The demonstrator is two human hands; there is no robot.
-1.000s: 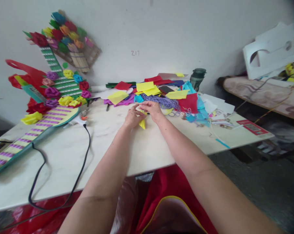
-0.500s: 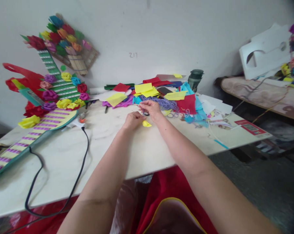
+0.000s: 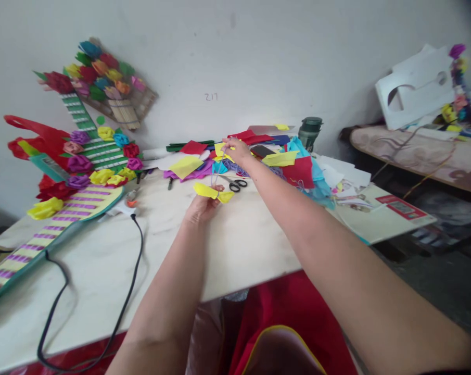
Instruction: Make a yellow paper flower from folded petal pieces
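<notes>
Closed around a yellow crepe-paper piece (image 3: 206, 191), my left hand (image 3: 204, 207) is just above the white tabletop. The paper is pinched in at its middle and spreads out on both sides. A thin purple yarn (image 3: 216, 169) runs from that middle up to my right hand (image 3: 237, 151), whose fingers are pinched on it higher and farther back. Black-handled scissors (image 3: 238, 185) lie on the table just right of my left hand. Behind my right hand lie a bundle of purple yarn (image 3: 235, 167) and yellow paper sheets (image 3: 282, 158).
At left stands a guitar-shaped craft (image 3: 90, 203) with paper flowers, beside a glue gun (image 3: 122, 207) and its black cord (image 3: 131, 276). A paper-flower bouquet (image 3: 110, 78) leans on the wall. A dark green bottle (image 3: 310, 133) stands behind the paper pile. White paper scraps (image 3: 346, 174) lie at right.
My right hand has risen away from my left, drawing the purple yarn upward. My left hand has moved slightly left and lower with the yellow paper. The scissors now show fully.
</notes>
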